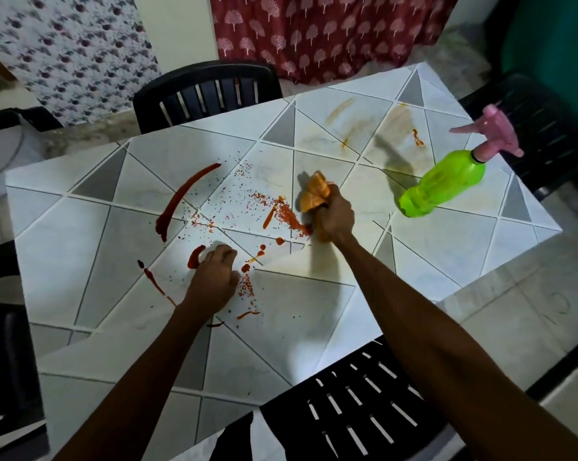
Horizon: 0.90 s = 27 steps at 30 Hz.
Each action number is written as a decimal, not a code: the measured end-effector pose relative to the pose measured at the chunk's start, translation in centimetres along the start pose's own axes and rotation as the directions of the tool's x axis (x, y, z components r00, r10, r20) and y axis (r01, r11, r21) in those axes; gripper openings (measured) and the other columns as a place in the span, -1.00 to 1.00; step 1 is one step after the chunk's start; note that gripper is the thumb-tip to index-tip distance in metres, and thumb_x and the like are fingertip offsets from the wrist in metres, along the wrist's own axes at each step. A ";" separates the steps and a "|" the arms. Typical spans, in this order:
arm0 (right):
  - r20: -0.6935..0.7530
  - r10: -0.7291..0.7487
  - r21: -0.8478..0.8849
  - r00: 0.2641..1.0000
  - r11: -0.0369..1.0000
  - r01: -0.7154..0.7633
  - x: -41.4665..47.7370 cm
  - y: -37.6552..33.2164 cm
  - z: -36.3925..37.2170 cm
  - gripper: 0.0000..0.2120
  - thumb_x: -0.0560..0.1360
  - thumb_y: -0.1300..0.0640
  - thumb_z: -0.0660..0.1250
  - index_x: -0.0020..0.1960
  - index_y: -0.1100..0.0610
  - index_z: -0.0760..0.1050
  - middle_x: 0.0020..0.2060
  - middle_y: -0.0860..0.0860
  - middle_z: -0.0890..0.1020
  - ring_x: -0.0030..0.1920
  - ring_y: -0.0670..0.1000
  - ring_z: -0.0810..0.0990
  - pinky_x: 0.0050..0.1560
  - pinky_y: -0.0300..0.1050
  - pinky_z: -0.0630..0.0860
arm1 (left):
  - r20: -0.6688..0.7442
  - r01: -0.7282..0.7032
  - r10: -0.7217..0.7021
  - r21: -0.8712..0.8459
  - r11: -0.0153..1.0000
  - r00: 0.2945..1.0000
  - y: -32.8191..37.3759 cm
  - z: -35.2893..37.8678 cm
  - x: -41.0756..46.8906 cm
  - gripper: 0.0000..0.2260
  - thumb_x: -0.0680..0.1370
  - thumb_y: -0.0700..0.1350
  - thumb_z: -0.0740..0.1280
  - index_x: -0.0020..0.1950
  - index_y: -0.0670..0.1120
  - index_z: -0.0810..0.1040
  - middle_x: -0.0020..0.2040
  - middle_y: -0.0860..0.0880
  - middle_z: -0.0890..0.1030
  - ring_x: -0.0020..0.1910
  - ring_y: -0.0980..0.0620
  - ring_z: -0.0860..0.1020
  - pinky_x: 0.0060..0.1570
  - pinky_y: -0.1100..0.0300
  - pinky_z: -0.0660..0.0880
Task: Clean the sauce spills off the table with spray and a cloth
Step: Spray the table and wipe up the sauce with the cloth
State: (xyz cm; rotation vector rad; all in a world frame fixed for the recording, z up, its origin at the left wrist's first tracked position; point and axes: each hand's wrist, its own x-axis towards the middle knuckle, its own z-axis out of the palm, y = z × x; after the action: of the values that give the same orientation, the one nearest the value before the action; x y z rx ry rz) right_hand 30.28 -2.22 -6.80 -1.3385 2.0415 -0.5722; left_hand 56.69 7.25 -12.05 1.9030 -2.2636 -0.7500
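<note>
Orange cloth is bunched in the right hand, whose fingers are clenched round its middle. A crumpled wad sticks out past the knuckles on the far side, and a smaller end shows below the heel of the hand, down against the table. That lower end touches the edge of a smeared patch of red sauce. The left hand rests on the tabletop among the spills with its fingers curled under, holding nothing, just beside a short red blob. A long red streak lies further left. The green spray bottle, with a pink trigger head, sits on the table to the right, well apart from both hands. Dark slatted chairs ring the table.
</note>
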 end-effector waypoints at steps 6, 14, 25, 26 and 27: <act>0.225 -0.129 0.033 0.966 0.992 0.125 -5.3 -1.3 4.6 -0.40 0.41 -0.13 0.23 0.43 -0.04 0.43 0.00 0.09 0.74 0.00 0.22 0.70 0.00 -0.01 0.60 | -0.036 -0.004 0.002 -0.042 0.999 0.999 -0.5 -0.1 0.2 -0.62 0.64 -0.16 0.20 0.43 -0.27 0.41 0.43 -0.21 0.40 0.45 -0.14 0.33 0.42 -0.01 0.32; 0.386 -0.218 0.101 0.897 0.976 0.193 -12.3 1.5 6.4 -0.29 0.40 -0.14 0.26 0.52 0.05 0.38 0.29 0.15 0.63 0.20 0.21 0.64 0.18 0.02 0.56 | -0.044 -0.030 0.029 -0.032 0.999 0.999 -0.7 -0.5 0.2 -0.66 0.57 -0.27 0.28 0.34 -0.29 0.48 0.33 -0.22 0.47 0.31 -0.18 0.44 0.32 0.02 0.38; 0.109 -0.135 0.203 0.985 0.973 0.111 -3.8 0.2 -2.9 -0.52 0.31 0.13 0.19 0.20 0.11 0.57 0.00 0.03 0.68 0.03 0.06 0.62 0.03 -0.11 0.48 | -0.101 -0.024 0.026 0.014 1.000 0.995 -0.3 -1.5 1.5 -0.68 0.58 -0.18 0.25 0.32 -0.18 0.52 0.28 -0.16 0.52 0.28 -0.14 0.45 0.29 -0.02 0.40; 0.072 -0.135 0.188 0.988 0.975 0.120 -2.3 0.0 -3.4 -0.53 0.31 0.13 0.18 0.18 0.11 0.57 0.00 0.06 0.70 0.03 0.11 0.63 0.04 -0.05 0.51 | -0.112 -0.014 0.017 0.030 0.999 0.994 -0.2 -1.6 1.7 -0.67 0.58 -0.17 0.25 0.34 -0.17 0.51 0.30 -0.16 0.52 0.31 -0.13 0.44 0.30 -0.02 0.39; 0.040 -0.137 0.168 0.990 0.977 0.129 -0.5 -0.4 -3.7 -0.55 0.31 0.13 0.17 0.16 0.11 0.56 0.00 0.09 0.70 0.04 0.16 0.63 0.03 0.00 0.52 | -0.122 0.000 0.005 0.042 0.999 0.992 -0.2 -1.8 2.1 -0.66 0.58 -0.17 0.26 0.36 -0.16 0.50 0.33 -0.16 0.50 0.35 -0.13 0.42 0.32 -0.03 0.37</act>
State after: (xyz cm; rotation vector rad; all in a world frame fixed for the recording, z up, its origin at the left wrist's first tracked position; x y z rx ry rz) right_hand 28.11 -1.82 -3.72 -1.3826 1.8301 -0.7427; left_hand 57.07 4.72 -10.99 1.9070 -2.2242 -0.5732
